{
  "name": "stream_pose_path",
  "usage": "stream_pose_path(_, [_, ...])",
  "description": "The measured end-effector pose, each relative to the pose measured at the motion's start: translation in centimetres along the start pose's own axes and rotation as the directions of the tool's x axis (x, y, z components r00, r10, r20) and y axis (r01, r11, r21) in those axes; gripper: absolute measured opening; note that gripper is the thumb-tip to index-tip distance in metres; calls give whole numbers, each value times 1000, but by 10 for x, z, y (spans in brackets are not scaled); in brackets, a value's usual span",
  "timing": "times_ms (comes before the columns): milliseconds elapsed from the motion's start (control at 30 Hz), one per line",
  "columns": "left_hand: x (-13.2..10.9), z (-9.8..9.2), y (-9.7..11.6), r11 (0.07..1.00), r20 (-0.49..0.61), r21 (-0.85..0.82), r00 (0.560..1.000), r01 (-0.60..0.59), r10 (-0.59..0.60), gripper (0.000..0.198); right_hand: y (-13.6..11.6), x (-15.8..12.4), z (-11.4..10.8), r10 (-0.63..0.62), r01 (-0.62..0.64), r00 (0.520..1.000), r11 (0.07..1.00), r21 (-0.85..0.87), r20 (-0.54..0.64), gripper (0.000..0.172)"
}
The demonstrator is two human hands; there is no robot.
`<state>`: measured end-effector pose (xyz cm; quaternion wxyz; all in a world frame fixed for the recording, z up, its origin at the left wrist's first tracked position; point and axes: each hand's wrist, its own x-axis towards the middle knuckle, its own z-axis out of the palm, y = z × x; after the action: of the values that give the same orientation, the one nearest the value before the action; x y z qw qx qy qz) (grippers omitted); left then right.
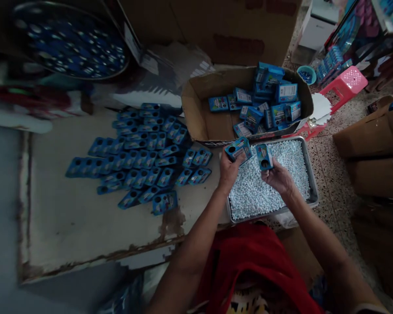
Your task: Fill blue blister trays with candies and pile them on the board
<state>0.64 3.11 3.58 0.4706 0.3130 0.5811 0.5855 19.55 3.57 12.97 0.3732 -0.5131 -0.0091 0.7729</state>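
My left hand (pixel 228 171) is closed round a small blue printed box (pixel 238 148), held above the near-left corner of a metal tray. My right hand (pixel 278 176) grips a second blue box (pixel 264 156) with a round hole facing me, over the same tray. The metal tray (pixel 311 192) is filled with small pale blue-white pellets (pixel 268 187). Behind it an open cardboard carton (pixel 196 113) holds several more blue boxes (pixel 268 104) in a loose heap.
Many blue boxes (pixel 140 152) lie in overlapping rows on the worn white board (pixel 68 218) to the left. A round tray of blue items (pixel 68 41) sits at the far left. A pink plastic stool (pixel 345 85) and brown cartons (pixel 370 131) stand on the speckled floor at right.
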Motion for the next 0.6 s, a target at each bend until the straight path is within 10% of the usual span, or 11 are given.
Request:
stream_pose_path(400, [-41,30,7,925,37,-341,985,169,-167,56,65,2,16,-279,297,941,952,70,-193,26])
stream_pose_path(600, [-51,35,0,904,-157,-342,933,257,-325,63,79,2,15,-285,237,950,923,-304,-124,63])
